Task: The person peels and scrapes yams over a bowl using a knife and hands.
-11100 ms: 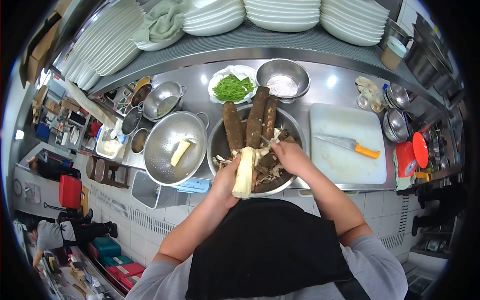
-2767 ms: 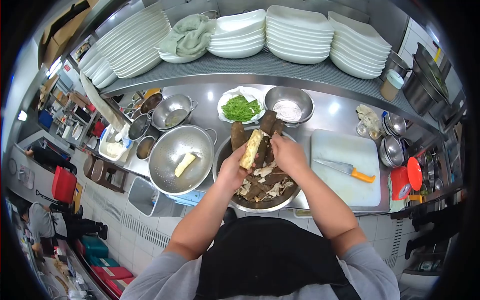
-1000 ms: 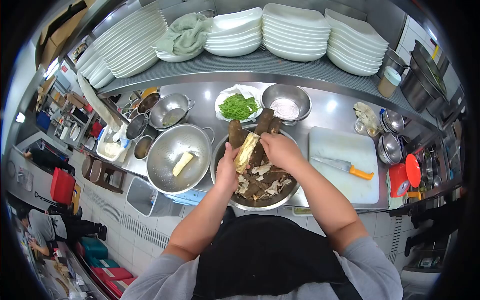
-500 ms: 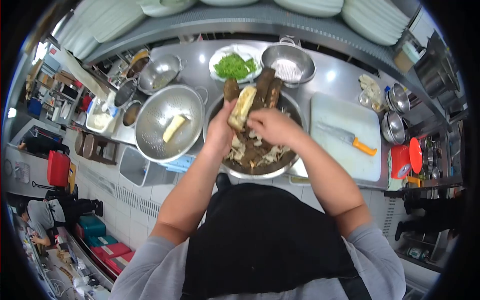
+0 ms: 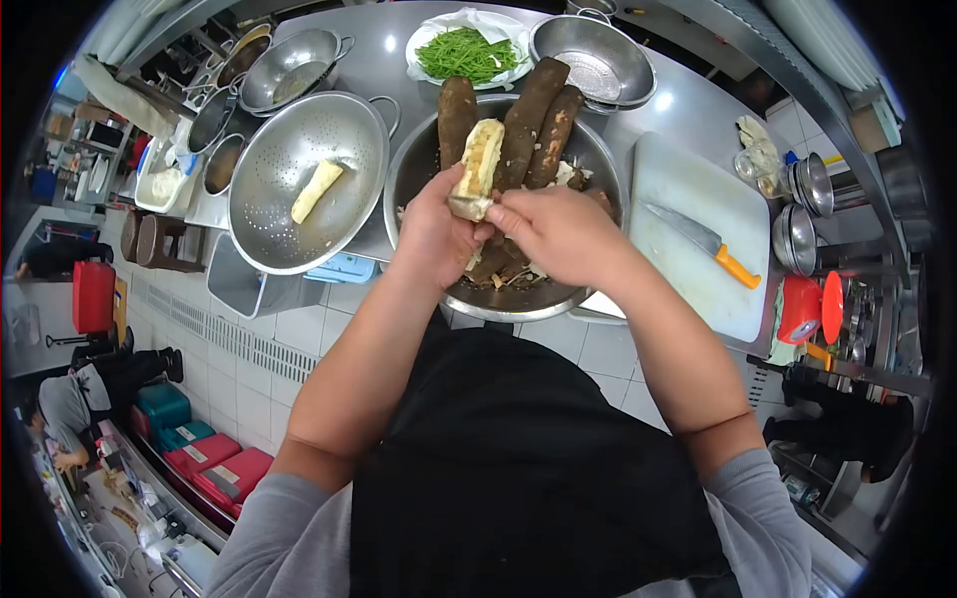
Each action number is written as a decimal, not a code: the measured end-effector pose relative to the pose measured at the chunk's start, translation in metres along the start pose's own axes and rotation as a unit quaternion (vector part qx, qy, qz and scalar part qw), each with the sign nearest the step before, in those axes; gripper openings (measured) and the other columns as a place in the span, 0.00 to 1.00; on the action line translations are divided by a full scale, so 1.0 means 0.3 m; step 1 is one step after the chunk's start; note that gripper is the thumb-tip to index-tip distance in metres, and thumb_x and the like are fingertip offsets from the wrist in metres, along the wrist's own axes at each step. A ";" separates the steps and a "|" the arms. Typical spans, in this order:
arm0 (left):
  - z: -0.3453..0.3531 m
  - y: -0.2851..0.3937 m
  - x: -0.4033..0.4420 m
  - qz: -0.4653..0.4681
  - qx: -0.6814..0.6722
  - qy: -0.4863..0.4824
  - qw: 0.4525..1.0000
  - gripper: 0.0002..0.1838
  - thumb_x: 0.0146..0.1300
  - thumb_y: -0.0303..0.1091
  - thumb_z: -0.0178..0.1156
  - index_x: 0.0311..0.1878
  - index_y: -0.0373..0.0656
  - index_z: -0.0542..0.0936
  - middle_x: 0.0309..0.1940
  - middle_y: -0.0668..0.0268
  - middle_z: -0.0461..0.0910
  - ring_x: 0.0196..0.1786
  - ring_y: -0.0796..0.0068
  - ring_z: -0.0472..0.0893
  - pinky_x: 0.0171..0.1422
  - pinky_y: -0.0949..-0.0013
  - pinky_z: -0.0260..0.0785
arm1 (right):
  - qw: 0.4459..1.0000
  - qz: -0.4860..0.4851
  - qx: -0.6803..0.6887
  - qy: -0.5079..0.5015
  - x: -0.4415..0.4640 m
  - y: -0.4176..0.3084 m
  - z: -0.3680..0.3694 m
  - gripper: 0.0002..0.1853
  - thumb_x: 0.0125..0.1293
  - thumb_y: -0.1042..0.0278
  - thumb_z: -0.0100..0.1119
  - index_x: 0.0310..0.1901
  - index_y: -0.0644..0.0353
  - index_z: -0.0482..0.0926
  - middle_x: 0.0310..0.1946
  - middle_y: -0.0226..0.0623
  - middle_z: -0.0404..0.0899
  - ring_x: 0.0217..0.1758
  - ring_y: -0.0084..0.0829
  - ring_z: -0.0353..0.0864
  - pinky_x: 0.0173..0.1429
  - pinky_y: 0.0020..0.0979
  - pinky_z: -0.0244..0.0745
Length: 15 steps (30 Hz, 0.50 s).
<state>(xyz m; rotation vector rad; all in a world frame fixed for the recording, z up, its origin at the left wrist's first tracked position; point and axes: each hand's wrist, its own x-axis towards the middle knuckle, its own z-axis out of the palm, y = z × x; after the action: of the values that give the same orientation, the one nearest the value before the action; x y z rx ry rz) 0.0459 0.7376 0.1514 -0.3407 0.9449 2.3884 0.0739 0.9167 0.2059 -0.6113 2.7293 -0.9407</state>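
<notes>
A partly peeled, pale yellow root (image 5: pixel 480 164), which looks like cassava, is held tilted over a large metal bowl (image 5: pixel 604 254). My left hand (image 5: pixel 437 224) wraps round its lower left side. Fingers of my right hand (image 5: pixel 553 234) pinch at the lower end, where a pale flap of peel (image 5: pixel 469 207) sticks out; the fingertips are partly hidden. Unpeeled brown roots lean in the bowl: one on the left (image 5: pixel 458 115), a long one (image 5: pixel 533 120) and another (image 5: pixel 556 140) on the right. Loose peelings (image 5: pixel 503 271) lie below my hands.
Left is a colander (image 5: pixel 269 224) with a peeled piece (image 5: pixel 317 191). Behind the bowl are a plate of green vegetables (image 5: pixel 465 55) and an empty metal strainer (image 5: pixel 595 60). Right, a yellow-handled knife (image 5: pixel 708 244) lies on a white cutting board (image 5: pixel 678 289). Other people stand far left and right.
The view has tilted and shifted, so the bowl and counter sit higher. My right hand has turned and moved lower on the root, and the pale flap now shows at its end.
</notes>
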 end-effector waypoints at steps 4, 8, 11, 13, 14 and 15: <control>0.001 -0.015 -0.025 0.002 0.015 0.013 1.000 0.20 0.81 0.45 0.40 0.59 0.41 0.75 0.47 0.63 0.82 0.43 0.72 0.82 0.44 0.66 0.75 | 0.999 0.005 -0.042 0.004 0.009 0.006 0.038 0.23 0.78 0.49 0.43 0.39 0.59 0.82 0.35 0.49 0.85 0.42 0.53 0.84 0.48 0.53 0.77; -0.012 -0.016 -0.062 0.001 0.045 0.032 0.998 0.20 0.81 0.45 0.40 0.58 0.40 0.75 0.42 0.63 0.81 0.38 0.70 0.80 0.38 0.69 0.71 | 0.990 0.066 -0.114 0.057 0.053 0.069 0.013 0.24 0.80 0.49 0.40 0.39 0.58 0.80 0.33 0.49 0.85 0.40 0.52 0.85 0.45 0.52 0.78; -0.070 -0.003 -0.072 -0.002 0.042 -0.016 0.999 0.20 0.81 0.45 0.41 0.58 0.39 0.74 0.38 0.60 0.81 0.35 0.68 0.80 0.38 0.69 0.72 | 0.973 0.117 -0.173 0.099 0.075 0.127 -0.008 0.23 0.79 0.50 0.41 0.39 0.57 0.81 0.32 0.49 0.85 0.39 0.53 0.85 0.44 0.52 0.79; -0.044 0.009 -0.086 -0.010 0.037 0.053 0.998 0.21 0.81 0.46 0.42 0.58 0.39 0.74 0.37 0.60 0.81 0.34 0.69 0.80 0.37 0.70 0.72 | 0.972 0.137 -0.164 0.098 0.066 0.089 -0.026 0.23 0.79 0.50 0.41 0.39 0.58 0.81 0.32 0.49 0.85 0.39 0.52 0.85 0.44 0.52 0.79; -0.033 0.019 -0.088 -0.020 0.039 0.066 0.997 0.21 0.81 0.47 0.42 0.58 0.40 0.74 0.38 0.60 0.81 0.34 0.71 0.80 0.35 0.70 0.71 | 0.971 0.159 -0.153 0.088 0.054 0.052 -0.027 0.23 0.79 0.50 0.41 0.39 0.58 0.81 0.32 0.48 0.85 0.39 0.52 0.85 0.44 0.53 0.79; -0.037 0.023 -0.086 -0.014 0.043 0.064 0.997 0.21 0.81 0.47 0.42 0.58 0.40 0.74 0.38 0.60 0.81 0.34 0.71 0.80 0.35 0.70 0.71 | 0.982 0.121 -0.132 0.056 0.035 0.003 -0.027 0.23 0.79 0.50 0.40 0.39 0.58 0.81 0.32 0.48 0.85 0.39 0.53 0.85 0.44 0.53 0.79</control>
<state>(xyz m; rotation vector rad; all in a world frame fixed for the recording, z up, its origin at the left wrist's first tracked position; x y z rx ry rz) 0.0633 0.7157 0.1580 -0.4762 1.0894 2.3146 0.0618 0.9172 0.2112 -0.2596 2.9689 -0.5783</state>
